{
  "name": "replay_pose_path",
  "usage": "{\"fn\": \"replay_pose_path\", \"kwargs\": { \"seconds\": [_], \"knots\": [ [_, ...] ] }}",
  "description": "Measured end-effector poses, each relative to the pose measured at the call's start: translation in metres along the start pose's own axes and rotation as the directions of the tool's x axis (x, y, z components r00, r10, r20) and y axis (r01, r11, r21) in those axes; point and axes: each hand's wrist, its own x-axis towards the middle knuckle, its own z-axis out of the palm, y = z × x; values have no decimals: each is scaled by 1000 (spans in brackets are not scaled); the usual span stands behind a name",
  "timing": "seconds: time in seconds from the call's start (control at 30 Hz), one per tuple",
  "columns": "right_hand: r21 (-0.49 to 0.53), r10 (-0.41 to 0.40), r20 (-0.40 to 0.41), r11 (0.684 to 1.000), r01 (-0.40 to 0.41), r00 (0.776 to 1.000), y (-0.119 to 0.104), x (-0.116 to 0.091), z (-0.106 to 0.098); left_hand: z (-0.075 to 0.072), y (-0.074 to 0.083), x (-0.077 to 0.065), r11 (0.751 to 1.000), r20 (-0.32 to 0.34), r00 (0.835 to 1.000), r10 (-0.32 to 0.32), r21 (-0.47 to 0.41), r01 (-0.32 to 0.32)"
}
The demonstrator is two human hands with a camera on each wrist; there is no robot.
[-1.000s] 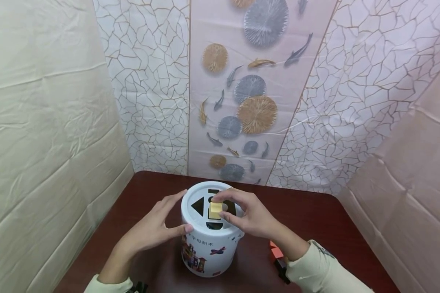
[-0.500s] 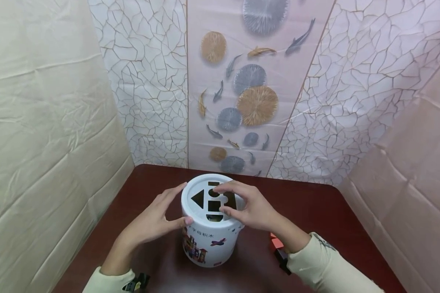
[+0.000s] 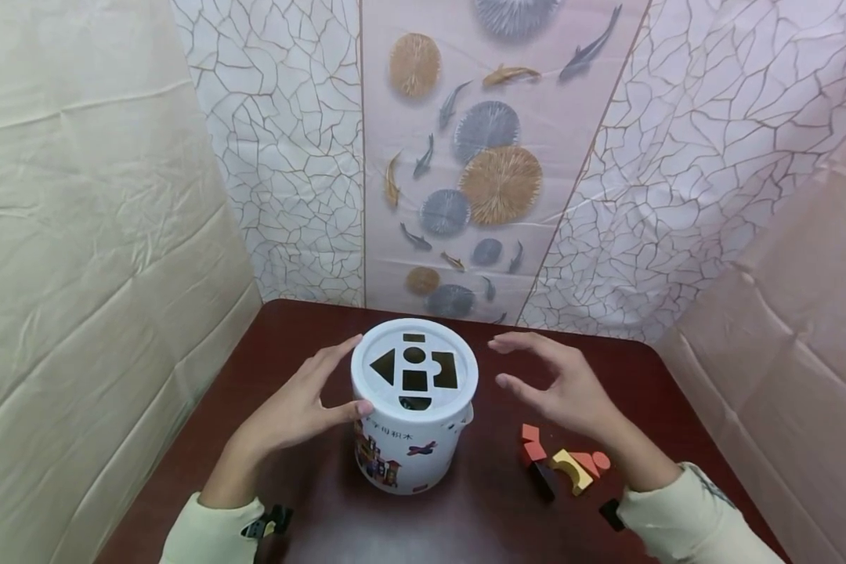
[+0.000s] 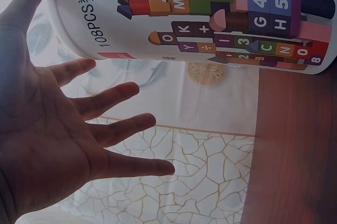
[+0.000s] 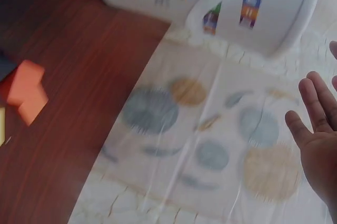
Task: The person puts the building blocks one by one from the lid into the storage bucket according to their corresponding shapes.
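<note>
A white bucket (image 3: 409, 450) with printed toy blocks on its side stands upright on the table. Its white lid (image 3: 366, 384) has several cut-out holes: a triangle, a circle, a square and other shapes. My left hand (image 3: 289, 411) rests its thumb and a fingertip on the lid's left rim; in the left wrist view the remaining fingers of that hand (image 4: 58, 129) are spread out beside the bucket wall. To the right of the bucket, my right hand (image 3: 560, 388) hovers with nothing between its fingers and thumb, apart from the bucket.
Right of the bucket lie loose blocks: a yellow arch block (image 3: 573, 472), orange-red blocks (image 3: 532, 450), a red triangle (image 3: 583, 462), a small red round piece (image 3: 601, 460) and a black block (image 3: 541, 482). Patterned cloth walls (image 3: 303, 196) border the dark red table (image 3: 310, 509).
The yellow block pinched over the square hole a second ago has gone from the right hand and from sight. The right hand has moved right, off the lid. The left hand stays.
</note>
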Motion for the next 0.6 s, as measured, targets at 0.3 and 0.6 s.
{"fn": "replay_pose_path", "kwargs": {
  "seconds": [0.3, 0.6],
  "knots": [
    [-117, 66, -86, 990, -76, 994, 26, -47, -34, 0, -2, -1, 1000, 11, 1000, -1, 3, 1],
    [-169, 162, -158, 968, -188, 974, 47, -85, -56, -1, -4, 3, 1000, 6, 1000, 20, -8, -20]
  ]
}}
